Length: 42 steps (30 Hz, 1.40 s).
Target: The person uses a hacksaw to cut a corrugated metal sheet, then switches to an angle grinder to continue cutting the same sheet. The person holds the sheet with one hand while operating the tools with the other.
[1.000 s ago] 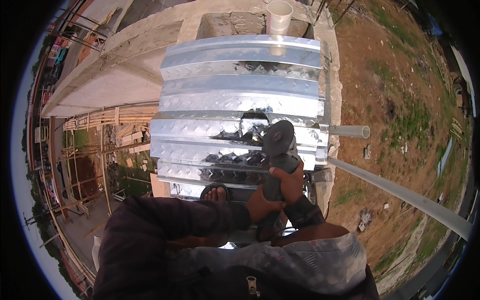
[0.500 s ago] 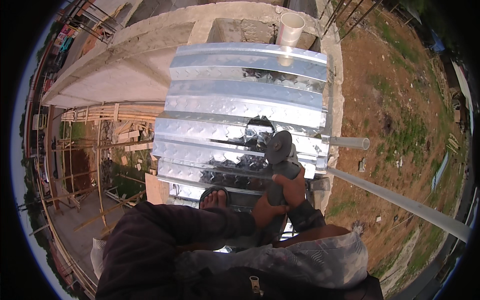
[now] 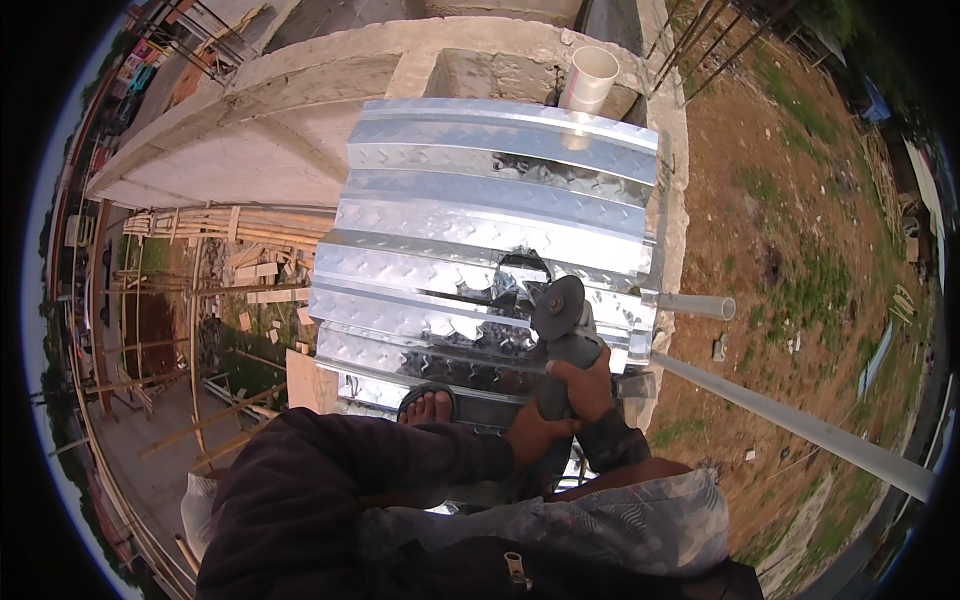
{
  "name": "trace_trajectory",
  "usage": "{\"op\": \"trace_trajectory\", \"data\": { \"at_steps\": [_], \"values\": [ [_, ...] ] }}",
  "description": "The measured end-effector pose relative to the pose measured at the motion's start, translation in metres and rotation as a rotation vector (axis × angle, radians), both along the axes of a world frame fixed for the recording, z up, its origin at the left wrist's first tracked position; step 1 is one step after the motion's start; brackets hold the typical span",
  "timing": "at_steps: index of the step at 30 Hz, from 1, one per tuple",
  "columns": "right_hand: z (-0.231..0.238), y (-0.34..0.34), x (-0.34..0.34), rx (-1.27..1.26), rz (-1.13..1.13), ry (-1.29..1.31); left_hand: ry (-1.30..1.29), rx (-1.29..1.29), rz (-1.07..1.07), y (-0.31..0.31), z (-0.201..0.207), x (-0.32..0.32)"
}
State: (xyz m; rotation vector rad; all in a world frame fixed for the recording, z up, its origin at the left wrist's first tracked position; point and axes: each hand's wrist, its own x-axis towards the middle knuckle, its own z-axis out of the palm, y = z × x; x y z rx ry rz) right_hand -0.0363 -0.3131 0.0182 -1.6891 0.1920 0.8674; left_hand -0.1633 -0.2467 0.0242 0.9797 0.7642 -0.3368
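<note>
An angle grinder (image 3: 570,350) with a dark round disc (image 3: 558,308) is in both my hands. My right hand (image 3: 588,385) wraps round its body just behind the head. Lower and to the left, my left hand (image 3: 537,432) is closed on the rear part of the tool. Under the disc lies shiny ribbed metal decking (image 3: 490,215). A jagged dark-edged opening (image 3: 522,268) shows in the decking beside the disc's upper left; whether the disc touches the metal I cannot tell.
My sandalled foot (image 3: 430,407) rests on the decking's near part. A white pipe (image 3: 588,85) stands at the far edge by the concrete beam (image 3: 400,70). Two more pipes jut out at right, above ground far below. Bamboo scaffolding (image 3: 200,350) lies below left.
The decking and surroundings sit slightly lower in the picture. The grinder and both hands keep nearly the same place over the decking, with the same grip.
</note>
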Motion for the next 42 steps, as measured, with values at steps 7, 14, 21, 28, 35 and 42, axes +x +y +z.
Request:
{"op": "trace_trajectory", "data": {
  "at_steps": [7,14,21,28,35,42],
  "values": [
    [0.007,0.002,0.001,-0.037,-0.015,0.03,-0.01,-0.047,0.005,0.006,0.014,0.006],
    [0.001,0.001,0.0,-0.028,-0.03,0.022,-0.003,-0.029,-0.004,0.004,0.006,0.005],
    [-0.008,0.0,-0.001,-0.006,-0.027,0.033,-0.003,-0.13,0.007,0.006,0.005,0.004],
    [-0.008,0.001,0.0,0.009,-0.052,0.024,0.013,-0.025,0.012,0.008,0.016,0.008],
    [-0.007,0.001,0.004,0.006,-0.029,0.071,-0.007,-0.066,0.012,0.012,0.02,0.011],
    [-0.003,0.003,0.005,0.017,-0.033,0.075,0.039,-0.035,-0.022,0.015,0.024,0.013]
  ]
}}
